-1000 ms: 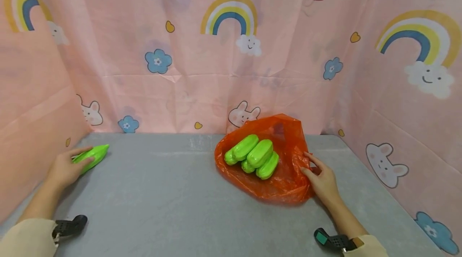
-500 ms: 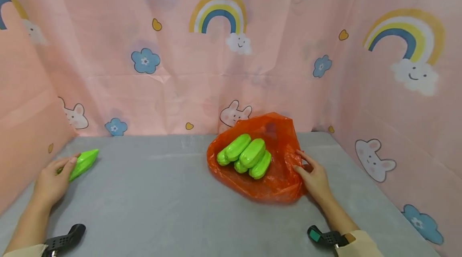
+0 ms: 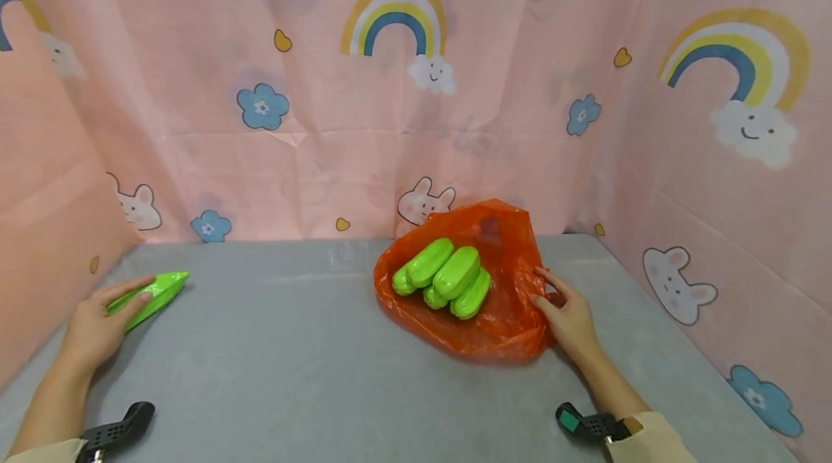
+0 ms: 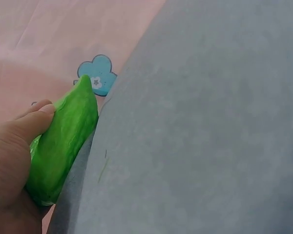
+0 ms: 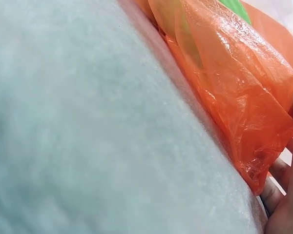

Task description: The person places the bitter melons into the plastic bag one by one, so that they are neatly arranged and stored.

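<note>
At the far left, my left hand grips a bright green, pointed fruit-like piece, thumb on one side and fingers on the other. Its tapering tip faces away from the palm in the left wrist view, where the green piece looks smooth and glossy. Right of centre lies an orange-red plastic bag, its mouth spread toward me. Several plump green pieces are heaped inside it. My right hand holds the bag's right edge between thumb and fingers; crumpled orange film meets the fingers in the right wrist view.
A grey-covered table spreads between the hands. Pink printed curtain rises along its back and both sides. A black strap device sits on the left wrist, and another strap device on the right.
The head view has shifted, moving the scene slightly left in frame. My left hand keeps its hold on the green piece, which has turned a little. The bag and right hand stay put.
</note>
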The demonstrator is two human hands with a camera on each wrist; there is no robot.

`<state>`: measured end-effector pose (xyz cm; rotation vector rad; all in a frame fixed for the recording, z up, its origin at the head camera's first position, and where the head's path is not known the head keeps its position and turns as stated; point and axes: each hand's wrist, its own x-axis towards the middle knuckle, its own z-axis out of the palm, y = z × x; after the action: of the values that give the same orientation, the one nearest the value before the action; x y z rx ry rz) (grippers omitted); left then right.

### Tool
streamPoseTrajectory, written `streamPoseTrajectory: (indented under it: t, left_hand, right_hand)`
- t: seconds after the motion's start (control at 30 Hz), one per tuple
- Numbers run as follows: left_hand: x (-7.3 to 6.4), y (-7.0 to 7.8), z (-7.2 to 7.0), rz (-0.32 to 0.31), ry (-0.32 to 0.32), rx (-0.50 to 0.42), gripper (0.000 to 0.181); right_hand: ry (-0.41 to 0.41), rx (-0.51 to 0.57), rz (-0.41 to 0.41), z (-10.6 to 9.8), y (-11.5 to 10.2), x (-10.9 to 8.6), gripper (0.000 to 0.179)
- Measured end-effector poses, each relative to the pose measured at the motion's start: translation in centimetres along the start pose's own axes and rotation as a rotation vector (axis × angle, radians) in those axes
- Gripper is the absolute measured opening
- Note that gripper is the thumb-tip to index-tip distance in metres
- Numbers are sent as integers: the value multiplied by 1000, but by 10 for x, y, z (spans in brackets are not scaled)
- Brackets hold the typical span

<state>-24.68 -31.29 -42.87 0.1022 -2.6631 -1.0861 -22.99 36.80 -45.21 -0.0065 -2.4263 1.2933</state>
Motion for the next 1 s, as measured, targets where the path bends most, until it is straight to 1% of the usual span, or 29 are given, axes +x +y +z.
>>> streamPoseTrajectory:
  t: [0.13, 0.33, 0.57, 0.8, 1.0]
  left_hand:
    - [1, 2, -4, -13, -26, 1, 54]
    - [2, 3, -7, -25, -49, -3, 57]
    - [-1, 4, -4, -43, -70, -6, 56]
    - [0, 2, -6, -52, -56, -16, 58]
    - [-1, 1, -6, -25, -31, -21, 58]
  right_hand:
    - [-16, 33, 9, -1, -3, 2, 50]
    - [-31, 35, 21, -3, -7, 4, 52]
    - [-31, 56, 3, -2, -3, 1, 50]
    - [-29, 53, -6, -1, -4, 3, 50]
    - [-24, 43, -15, 1, -4, 0, 49]
